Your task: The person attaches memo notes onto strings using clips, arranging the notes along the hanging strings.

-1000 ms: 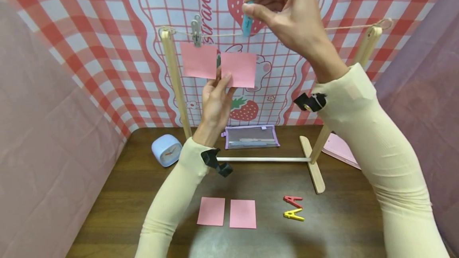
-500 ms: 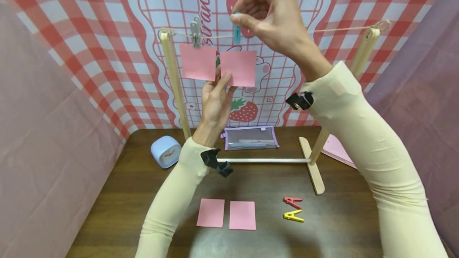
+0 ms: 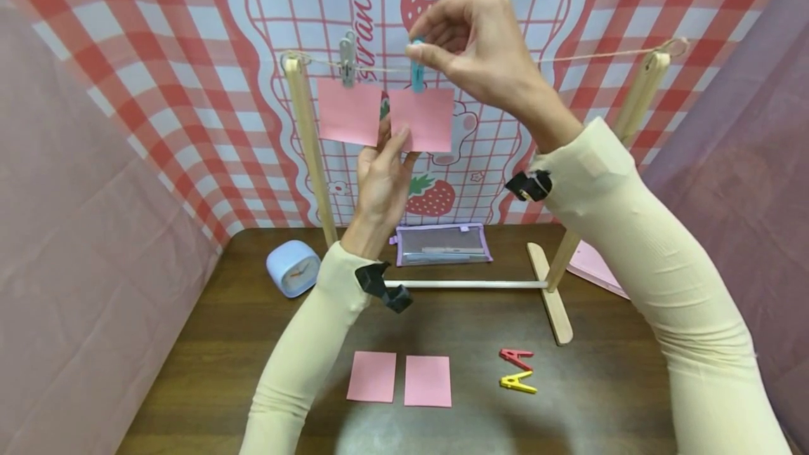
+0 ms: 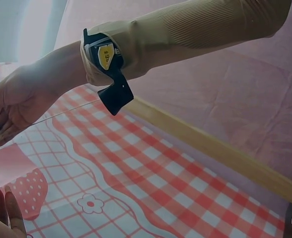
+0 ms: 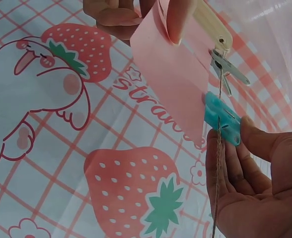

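My left hand point(image 3: 383, 181) pinches a pink paper square point(image 3: 422, 121) by its lower left part, just below the string point(image 3: 600, 56). Above it, my right hand point(image 3: 487, 48) pinches a blue clothespin point(image 3: 418, 77) between thumb and fingers. In the right wrist view the blue clothespin point(image 5: 222, 119) sits over the string, its tip at the upper edge of the paper point(image 5: 178, 79). To the left, a grey clothespin point(image 3: 347, 62) holds another pink square point(image 3: 350, 112) on the string.
Two pink paper squares point(image 3: 371, 376) lie on the table, with a red clothespin point(image 3: 517, 358) and a yellow clothespin point(image 3: 518, 381) to their right. Behind are a blue clock point(image 3: 293, 269) and a mesh pouch point(image 3: 442, 244). Wooden posts point(image 3: 310, 153) carry the string.
My right hand has moved left and down with the blue clothespin, from above the string to the paper's top edge. My left hand has stayed nearly still with the paper.
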### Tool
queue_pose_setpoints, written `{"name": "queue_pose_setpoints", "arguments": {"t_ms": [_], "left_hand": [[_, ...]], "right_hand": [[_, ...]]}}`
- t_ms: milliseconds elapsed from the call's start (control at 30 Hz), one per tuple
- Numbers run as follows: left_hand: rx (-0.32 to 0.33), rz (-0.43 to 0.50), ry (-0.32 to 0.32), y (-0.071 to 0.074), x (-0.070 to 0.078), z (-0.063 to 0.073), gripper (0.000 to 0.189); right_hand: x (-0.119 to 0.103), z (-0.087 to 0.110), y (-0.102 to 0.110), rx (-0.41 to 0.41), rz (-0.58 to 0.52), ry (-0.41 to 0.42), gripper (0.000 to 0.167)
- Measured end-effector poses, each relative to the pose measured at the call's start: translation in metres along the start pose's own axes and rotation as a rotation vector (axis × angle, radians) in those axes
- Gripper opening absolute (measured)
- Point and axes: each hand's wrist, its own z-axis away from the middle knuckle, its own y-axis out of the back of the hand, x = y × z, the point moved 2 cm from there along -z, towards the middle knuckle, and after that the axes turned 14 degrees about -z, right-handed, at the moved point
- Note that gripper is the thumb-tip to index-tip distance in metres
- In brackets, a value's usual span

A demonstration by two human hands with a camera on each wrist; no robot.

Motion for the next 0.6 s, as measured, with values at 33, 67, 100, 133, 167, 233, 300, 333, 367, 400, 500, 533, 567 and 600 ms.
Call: {"name": "queue_pose_setpoints", "arguments": {"t_ms": [33,67,100,133,167,233,300,333,367,400,500,533,567,600], "left_hand": [[0.000,0.002,-0.001,0.0000,-0.0002,0.0001,0.030],[0.002,0.003,-0.001,-0.0001,-0.0002,0.0003,0.031],[0.004,0.007,0.001,0.0000,-0.0005,0.0004,0.031],[0.005,0.011,0.004,0.0001,-0.0009,0.0007,0.031],[0.006,0.015,0.007,0.0001,-0.0012,0.0010,0.031],[0.006,0.021,0.014,0.0000,-0.0019,0.0015,0.033],[0.005,0.025,0.020,0.0001,-0.0024,0.0016,0.033],[0.005,0.025,0.020,0.0003,-0.0025,0.0017,0.033],[0.005,0.026,0.019,0.0007,-0.0026,0.0017,0.033],[0.005,0.026,0.016,0.0013,-0.0026,0.0017,0.033],[0.006,0.024,0.012,0.0031,-0.0024,0.0016,0.031],[0.006,0.022,0.011,0.0036,-0.0023,0.0016,0.030],[0.005,0.020,0.011,0.0038,-0.0021,0.0016,0.030],[0.005,0.017,0.012,0.0040,-0.0020,0.0016,0.030]], "right_hand": [[0.0001,0.0004,-0.0001,-0.003,0.004,-0.005,0.023],[0.0003,0.0009,-0.0001,-0.007,0.009,-0.009,0.023],[0.0004,0.0013,-0.0002,-0.011,0.014,-0.011,0.024],[0.0007,0.0020,-0.0003,-0.014,0.016,-0.012,0.025],[0.0010,0.0026,-0.0005,-0.016,0.016,-0.014,0.026],[0.0014,0.0039,-0.0004,-0.019,0.017,-0.021,0.027],[0.0015,0.0048,-0.0002,-0.020,0.014,-0.030,0.027],[0.0015,0.0051,0.0000,-0.021,0.011,-0.036,0.027],[0.0014,0.0053,0.0001,-0.022,0.011,-0.042,0.027],[0.0013,0.0055,0.0003,-0.023,0.012,-0.048,0.027],[0.0012,0.0059,0.0008,-0.029,0.008,-0.051,0.027],[0.0013,0.0060,0.0010,-0.032,0.007,-0.054,0.028],[0.0015,0.0062,0.0013,-0.033,0.007,-0.055,0.028],[0.0018,0.0062,0.0015,-0.034,0.005,-0.056,0.029]]}}
